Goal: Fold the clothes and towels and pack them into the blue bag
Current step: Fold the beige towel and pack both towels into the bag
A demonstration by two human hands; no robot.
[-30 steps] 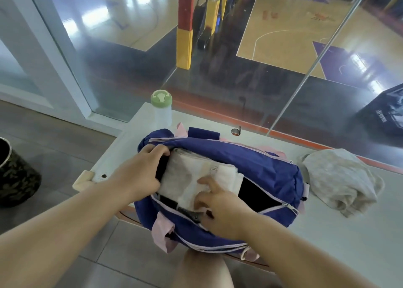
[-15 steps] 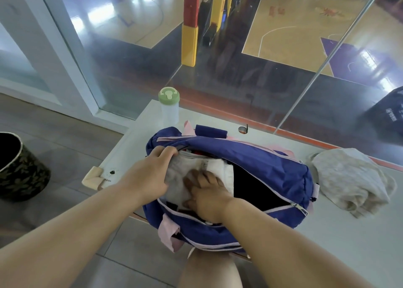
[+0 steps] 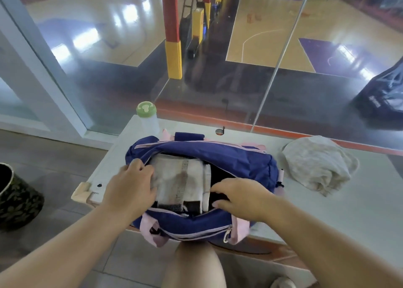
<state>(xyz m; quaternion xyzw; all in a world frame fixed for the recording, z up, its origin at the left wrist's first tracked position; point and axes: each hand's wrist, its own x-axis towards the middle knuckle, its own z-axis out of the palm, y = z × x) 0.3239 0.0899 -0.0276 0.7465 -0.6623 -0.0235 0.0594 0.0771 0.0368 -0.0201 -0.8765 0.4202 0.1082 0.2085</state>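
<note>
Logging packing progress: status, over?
Left hand and right hand open at blue bag mouth. Folded white towel inside. Pale garment unfolded on table.

Stood at the far left corner of the pale table: a clear bottle with green lid. Sat on the floor, far left: a camouflage-patterned bin. Beyond the glass, a red-and-yellow padded pole.

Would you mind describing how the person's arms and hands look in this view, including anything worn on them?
Both forearms come in bare from the bottom corners, with no sleeves in view. The left hand and right hand wear no gloves, and no rings, watch or bracelet show. The fingernails look short and unpainted.
</note>
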